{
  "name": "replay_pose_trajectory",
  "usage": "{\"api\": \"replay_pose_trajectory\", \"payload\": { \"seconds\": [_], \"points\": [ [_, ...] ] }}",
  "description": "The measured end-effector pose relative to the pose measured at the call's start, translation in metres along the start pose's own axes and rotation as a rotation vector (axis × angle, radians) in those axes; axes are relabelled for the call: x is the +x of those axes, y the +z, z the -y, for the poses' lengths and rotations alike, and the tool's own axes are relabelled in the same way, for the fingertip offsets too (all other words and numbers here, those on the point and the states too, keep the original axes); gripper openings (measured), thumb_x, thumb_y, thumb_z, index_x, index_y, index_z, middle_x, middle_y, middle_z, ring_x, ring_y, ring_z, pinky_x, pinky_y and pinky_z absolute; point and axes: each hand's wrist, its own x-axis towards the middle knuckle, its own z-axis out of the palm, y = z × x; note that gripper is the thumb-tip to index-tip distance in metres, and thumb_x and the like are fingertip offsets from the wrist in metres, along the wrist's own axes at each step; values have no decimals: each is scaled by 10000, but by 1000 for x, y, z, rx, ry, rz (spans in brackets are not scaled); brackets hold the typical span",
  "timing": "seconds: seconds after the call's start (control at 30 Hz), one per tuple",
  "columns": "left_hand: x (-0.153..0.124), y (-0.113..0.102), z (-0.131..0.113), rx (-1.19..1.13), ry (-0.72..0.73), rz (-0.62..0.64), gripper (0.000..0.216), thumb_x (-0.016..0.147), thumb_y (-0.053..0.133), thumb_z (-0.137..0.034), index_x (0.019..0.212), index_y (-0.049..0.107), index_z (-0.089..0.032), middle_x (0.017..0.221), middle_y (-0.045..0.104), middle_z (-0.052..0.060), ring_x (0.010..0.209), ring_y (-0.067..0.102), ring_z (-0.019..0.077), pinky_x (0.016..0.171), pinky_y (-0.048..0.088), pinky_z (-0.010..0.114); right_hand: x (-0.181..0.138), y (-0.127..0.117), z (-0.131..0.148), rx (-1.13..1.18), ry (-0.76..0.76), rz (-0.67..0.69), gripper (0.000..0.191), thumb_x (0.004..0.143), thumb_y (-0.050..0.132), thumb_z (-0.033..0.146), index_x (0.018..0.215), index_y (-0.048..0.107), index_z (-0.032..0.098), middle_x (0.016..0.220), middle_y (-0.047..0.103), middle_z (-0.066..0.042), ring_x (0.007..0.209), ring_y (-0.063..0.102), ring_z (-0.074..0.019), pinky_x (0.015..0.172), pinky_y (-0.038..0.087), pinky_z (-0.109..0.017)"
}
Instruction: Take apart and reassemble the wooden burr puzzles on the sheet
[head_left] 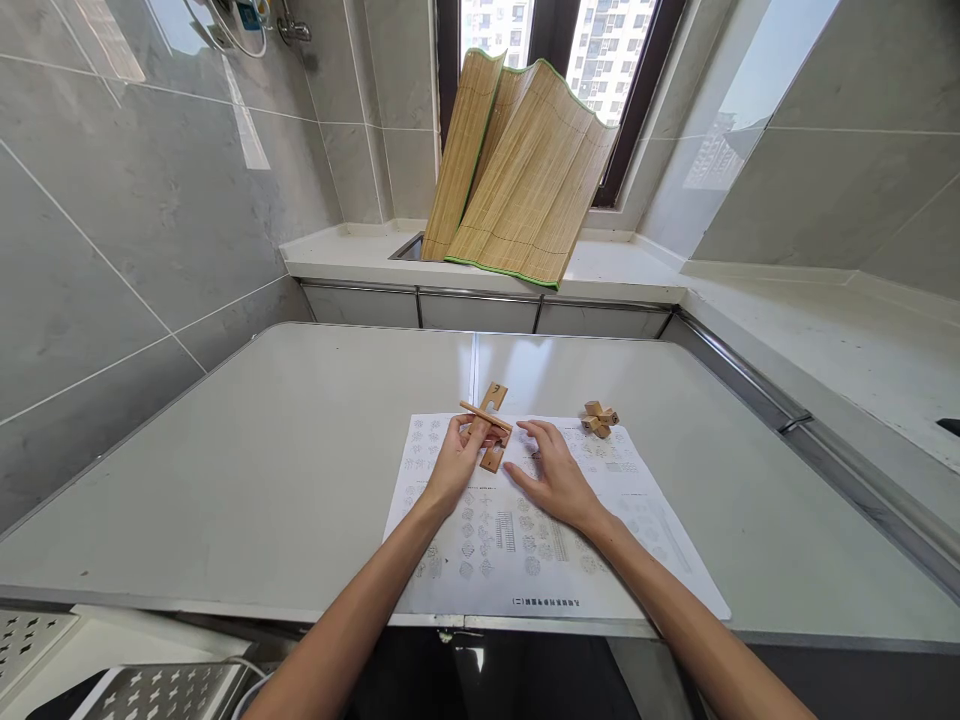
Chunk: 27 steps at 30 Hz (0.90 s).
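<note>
right hand: flat, released, beside wooden pieces | left hand: grip grasping them

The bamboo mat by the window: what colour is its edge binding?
Green, on the tan bamboo mat; it shows best in the head view.

Too small to read: diagrams on the printed sheet; partly hidden behind left fingers: crossed wooden pieces.

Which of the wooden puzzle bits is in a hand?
The crossed wooden pieces, pinched by the left hand. The small knot of blocks sits alone beyond the right hand.
</note>
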Motion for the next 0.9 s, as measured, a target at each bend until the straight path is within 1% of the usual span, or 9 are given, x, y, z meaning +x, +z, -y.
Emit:
{"api": "replay_pose_trajectory", "payload": {
  "seconds": [0.03,0.1,0.17,0.27,0.4,0.5,0.67,0.8,0.9],
  "points": [
    [-1,1,-2,17,-3,12,470,868,723,-572,1087,536,-201,997,776,93,998,705,227,997,473,426,0,1,-1,-8,-27,25,639,919,662,428,1491,416,287,1464,499,-122,1367,481,-314,1127,445,-510],
    [-3,1,-4,38,-4,27,451,878,715,-563,1086,544,-201,983,772,85,967,690,215,982,467,408,-1,2,-3,-39,-83,92,756,908,681,485,1554,336,297,1553,434,-125,1450,396,-334,1175,388,-553],
    [-4,2,-6,40,0,34,434,885,710,-551,1080,546,-200,972,768,82,930,674,202,960,464,390,-1,4,-3,-84,-119,145,783,921,666,517,1579,301,300,1586,415,-123,1486,351,-348,1185,365,-585],
    [-4,2,-7,33,3,43,420,888,704,-547,1061,546,-199,942,761,76,861,648,186,905,465,368,0,7,-3,-143,-142,171,688,965,608,502,1563,337,297,1564,457,-121,1485,362,-357,1174,370,-611],
    [-3,3,-6,28,4,52,415,878,714,-544,1047,554,-199,890,746,55,817,627,173,872,461,351,1,8,-2,-144,-148,141,593,984,577,448,1522,387,287,1482,527,-127,1404,462,-340,1141,420,-593],
    [-1,2,-5,15,7,61,418,876,719,-541,1038,546,-197,912,747,64,843,635,177,868,461,347,0,8,-3,-136,-136,106,589,962,605,412,1497,410,263,1440,547,-140,1362,493,-330,1131,438,-565],
    [2,-1,2,21,10,47,429,874,721,-544,1053,554,-192,939,735,69,862,651,185,853,460,345,1,8,-1,-131,-146,100,666,923,654,431,1508,384,263,1503,497,-150,1415,437,-354,1142,407,-591],
    [4,-3,5,-5,16,54,435,860,737,-542,1049,559,-193,916,726,58,866,653,183,848,465,339,7,8,5,-93,-139,95,534,918,670,410,1400,487,270,1350,615,-117,1295,540,-333,1087,451,-549],
    [5,-2,5,-28,6,38,439,839,756,-546,1017,568,-192,898,720,51,851,653,182,846,470,341,9,9,7,-83,-94,42,443,884,691,383,1287,556,256,1251,658,-107,1188,593,-321,1024,488,-512]
  ]
}}
